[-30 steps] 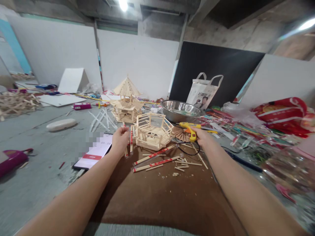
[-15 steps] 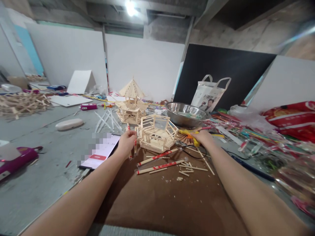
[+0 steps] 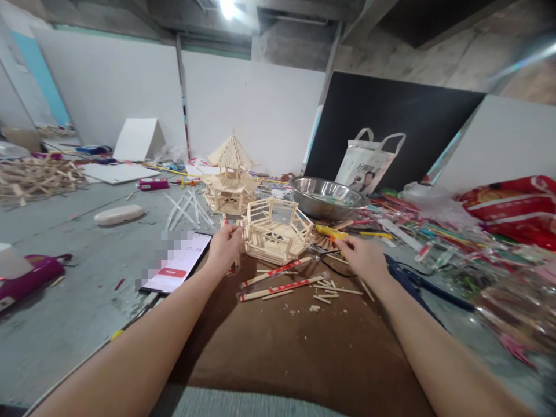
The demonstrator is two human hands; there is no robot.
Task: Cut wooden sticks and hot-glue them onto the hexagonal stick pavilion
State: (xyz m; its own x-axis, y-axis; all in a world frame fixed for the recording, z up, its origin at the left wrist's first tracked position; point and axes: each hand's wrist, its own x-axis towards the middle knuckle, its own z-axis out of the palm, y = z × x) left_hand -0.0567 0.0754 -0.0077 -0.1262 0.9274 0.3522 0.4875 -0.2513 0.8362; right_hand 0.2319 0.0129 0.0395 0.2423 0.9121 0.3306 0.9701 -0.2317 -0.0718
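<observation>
An open-topped wooden stick model (image 3: 278,246) with railings stands on the brown mat (image 3: 278,347). At its left edge, my left hand (image 3: 226,246) is closed, fingertips pinching that edge. Red-wrapped chopsticks stand partly hidden behind this hand. To the right of the model, my right hand (image 3: 362,260) is closed around the handle of a yellow glue gun (image 3: 328,231), the handle mostly covered by my fingers. The gun's nozzle points left, close to the model. In front of the model lie wrapped chopsticks (image 3: 282,288) and short cut sticks (image 3: 325,289).
Behind is a finished-looking stick pavilion (image 3: 230,182) with a pointed roof. A steel basin (image 3: 328,200) sits to the back right. A phone (image 3: 178,266) lies by my left forearm. Blue-handled cutters (image 3: 412,284) and plastic-wrapped litter (image 3: 412,226) lie on the right.
My right hand has drawn slightly toward me and turned, now covering the glue gun's handle. My left hand stays at the model's left edge. The view has shifted slightly.
</observation>
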